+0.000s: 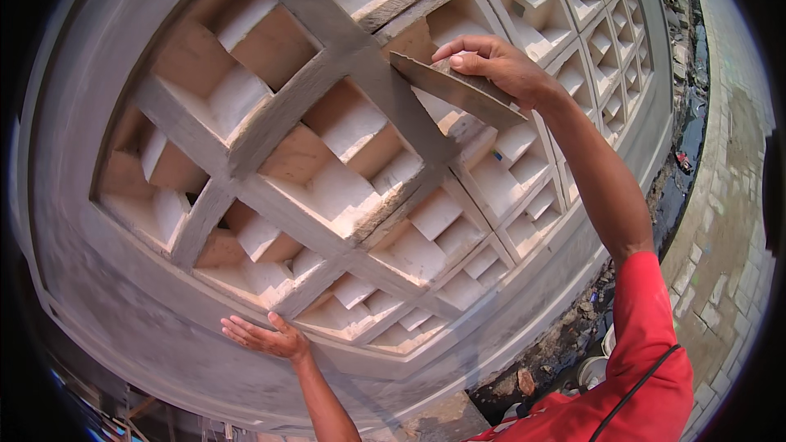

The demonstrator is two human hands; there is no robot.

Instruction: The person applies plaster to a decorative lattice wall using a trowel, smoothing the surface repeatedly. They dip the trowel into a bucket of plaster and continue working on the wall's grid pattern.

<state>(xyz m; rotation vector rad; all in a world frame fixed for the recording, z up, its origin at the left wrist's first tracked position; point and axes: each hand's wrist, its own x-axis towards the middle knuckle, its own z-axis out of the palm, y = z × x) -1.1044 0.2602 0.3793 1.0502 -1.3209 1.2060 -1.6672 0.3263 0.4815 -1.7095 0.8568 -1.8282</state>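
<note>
My right hand (499,69) grips a flat, dull grey plastering trowel (453,93) by its back, its long edge slanting down to the right across a joint in a wall of pale, square breeze blocks (278,165). Darker wet-looking mortar (413,125) covers the joint at the blade's left end. My left hand (266,334) is open, fingers stretched out with the palm up, beside the smooth ledge (221,299) below the blocks; whether it touches the ledge I cannot tell.
A smooth rendered border (70,139) frames the blockwork. Along the wall's foot at the right runs a dark ditch (689,131) with rubble, beside a paved path (725,295). Pale buckets (593,370) stand low beside my red sleeve. Loose planks (139,409) show at the bottom left.
</note>
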